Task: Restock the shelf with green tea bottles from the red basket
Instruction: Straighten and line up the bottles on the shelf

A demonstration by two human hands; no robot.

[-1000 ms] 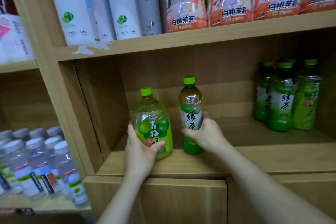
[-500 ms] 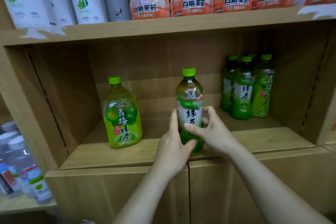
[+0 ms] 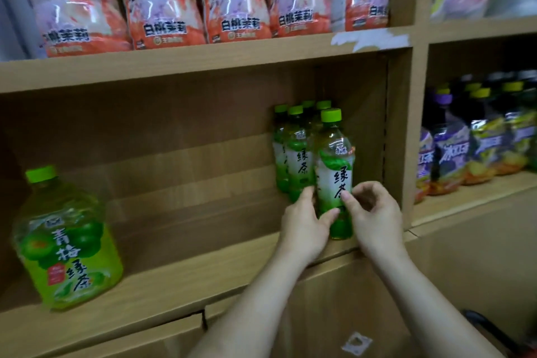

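A slim green tea bottle [image 3: 334, 166] with a green cap stands upright on the wooden shelf [image 3: 180, 279], near its right end. My left hand [image 3: 305, 227] grips its lower left side and my right hand [image 3: 374, 218] pinches its label from the right. Just behind and to its left stands a cluster of several matching green tea bottles [image 3: 293, 151]. A squat green plum tea bottle [image 3: 66, 244] sits alone at the shelf's far left. The red basket is out of sight, except perhaps a dark handle [image 3: 491, 331] at the bottom right.
The shelf above holds a row of peach jasmine drink bottles [image 3: 162, 9]. A wooden divider [image 3: 406, 136] closes the compartment on the right; beyond it stand purple and yellow drink bottles [image 3: 476, 148]. Cabinet doors [image 3: 348, 314] lie below the shelf.
Both hands have carried the slim green tea bottle rightward along the shelf to the cluster at the right end. The left hand left the squat bottle about a second ago. My view swung right.
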